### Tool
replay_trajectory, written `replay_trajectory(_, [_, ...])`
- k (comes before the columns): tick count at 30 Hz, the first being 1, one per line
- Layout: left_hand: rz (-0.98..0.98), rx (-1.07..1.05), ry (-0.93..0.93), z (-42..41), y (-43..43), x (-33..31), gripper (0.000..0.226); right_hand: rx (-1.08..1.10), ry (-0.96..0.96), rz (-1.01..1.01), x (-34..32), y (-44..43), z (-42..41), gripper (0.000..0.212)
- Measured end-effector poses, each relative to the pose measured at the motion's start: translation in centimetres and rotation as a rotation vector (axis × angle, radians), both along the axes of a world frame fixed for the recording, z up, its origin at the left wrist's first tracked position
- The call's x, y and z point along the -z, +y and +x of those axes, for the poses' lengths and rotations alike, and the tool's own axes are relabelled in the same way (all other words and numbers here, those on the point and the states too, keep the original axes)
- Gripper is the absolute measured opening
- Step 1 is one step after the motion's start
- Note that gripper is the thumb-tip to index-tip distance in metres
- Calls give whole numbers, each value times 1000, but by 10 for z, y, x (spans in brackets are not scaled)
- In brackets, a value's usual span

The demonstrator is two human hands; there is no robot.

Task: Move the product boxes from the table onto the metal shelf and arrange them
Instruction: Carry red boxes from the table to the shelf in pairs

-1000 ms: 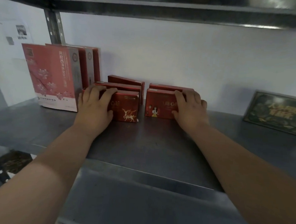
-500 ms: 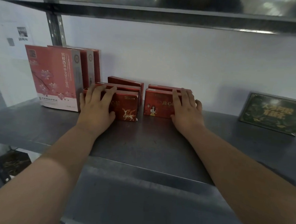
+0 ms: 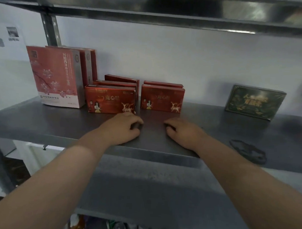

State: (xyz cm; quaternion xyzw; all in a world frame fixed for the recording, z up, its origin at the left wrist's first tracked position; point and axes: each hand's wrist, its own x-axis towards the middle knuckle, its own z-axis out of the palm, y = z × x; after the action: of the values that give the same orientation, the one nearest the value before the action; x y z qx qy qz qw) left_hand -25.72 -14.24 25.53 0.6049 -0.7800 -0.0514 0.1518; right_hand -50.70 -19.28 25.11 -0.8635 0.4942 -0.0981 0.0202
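Because these all look like thin printed card cartons, you can expect them to be light, stiff along the edges, glossy enough to slip, and easy to dent on a broad face. At the far left of the metal shelf [image 3: 40,123], the tall pink boxes [image 3: 55,76] stand upright with their long axis vertical and their fronts toward you; take those by their narrow sides. Just beside them, the left row of red boxes [image 3: 110,99] stands on long edges, three deep. Its long axis runs left to right, printed faces toward you. Your left hand [image 3: 122,128] rests on the shelf close in front of that row's right corner, fingers loosely curled, holding nothing. Your right hand [image 3: 182,132] lies the same way, empty, in front of the right row of red boxes [image 3: 162,98], which is two deep as far as I can tell and faces the same way. Grip each red box across its short ends. Well apart at the right, the green box [image 3: 255,102] stands on its long edge, face toward you.
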Motion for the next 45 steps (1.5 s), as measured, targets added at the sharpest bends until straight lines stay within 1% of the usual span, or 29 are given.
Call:
replay_trajectory(2, [75, 47, -69, -18, 12, 2, 49, 33, 11, 41, 0, 26, -13, 51])
replay_trajectory(4, [58, 78, -146, -35, 26, 8, 52, 63, 6, 51, 1, 55, -27, 52])
replay_trajectory(5, [26, 86, -168, -42, 33, 14, 53, 72, 23, 28, 4, 70, -34, 53])
replay_trajectory(7, [-97, 116, -203, -54, 49, 27, 61, 77, 108, -48, 12, 99, -48, 56])
replay_trajectory(9, [-228, 169, -236, -66, 66, 41, 69, 81, 173, -100, 27, 126, -62, 67])
replay_trajectory(11, [-283, 217, -205, -79, 85, 57, 69, 72, 131, -179, 45, 156, -76, 77])
replay_trajectory(13, [-309, 269, -154, -90, 106, 74, 67, 77, 68, -241, 65, 184, -87, 75])
replay_trajectory(14, [-303, 308, -156, -101, 116, 85, 65, 105, 45, -243, 77, 200, -95, 72])
replay_trajectory(16, [-246, 362, -159, -123, 135, 107, 63, 163, 21, -205, 103, 230, -112, 61])
replay_trajectory(19, [-103, 413, -110, -165, 166, 141, 54, 246, -13, -93, 144, 269, -144, 37])
replay_trajectory(21, [-6, 447, -114, -196, 180, 163, 50, 327, -17, -1, 169, 292, -168, 30])
replay_trajectory(24, [130, 498, -126, -239, 198, 192, 48, 389, -15, 198, 209, 326, -203, 42])
replay_trajectory(25, [169, 524, -143, -252, 204, 201, 47, 404, -19, 252, 220, 338, -214, 43])
replay_trajectory(28, [295, 625, -250, -293, 222, 225, 49, 457, -50, 363, 245, 374, -244, 37])
replay_trajectory(31, [382, 751, -332, -328, 239, 248, 53, 555, -66, 441, 270, 410, -263, 37])
replay_trajectory(34, [393, 929, -399, -359, 249, 264, 53, 678, -96, 515, 291, 446, -270, 37])
replay_trajectory(38, [398, 1168, -452, -393, 257, 281, 52, 871, -153, 582, 302, 490, -263, 38])
replay_trajectory(42, [396, 1440, -501, -410, 268, 301, 52, 1107, -147, 624, 304, 527, -235, 37])
replay_trajectory(45, [397, 1638, -547, -408, 281, 315, 51, 1343, -246, 657, 304, 548, -200, 37])
